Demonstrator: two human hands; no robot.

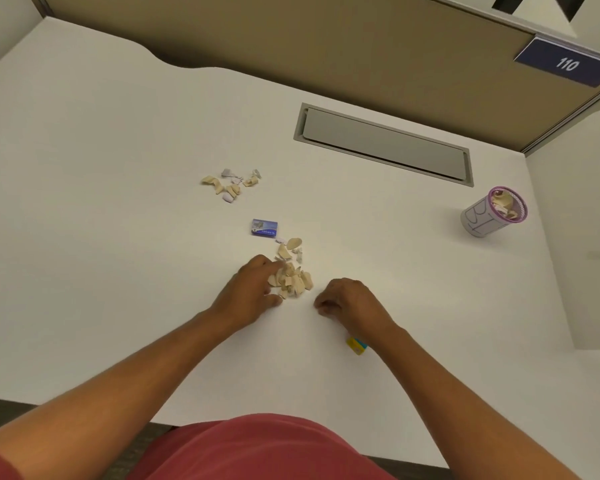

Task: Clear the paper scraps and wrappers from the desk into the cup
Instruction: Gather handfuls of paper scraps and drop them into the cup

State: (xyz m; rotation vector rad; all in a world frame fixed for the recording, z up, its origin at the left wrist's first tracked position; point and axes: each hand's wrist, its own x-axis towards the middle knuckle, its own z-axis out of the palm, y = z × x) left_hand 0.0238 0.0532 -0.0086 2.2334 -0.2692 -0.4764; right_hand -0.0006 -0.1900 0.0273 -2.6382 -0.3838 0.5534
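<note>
Two scrap piles, one cup, two small boxes.
</note>
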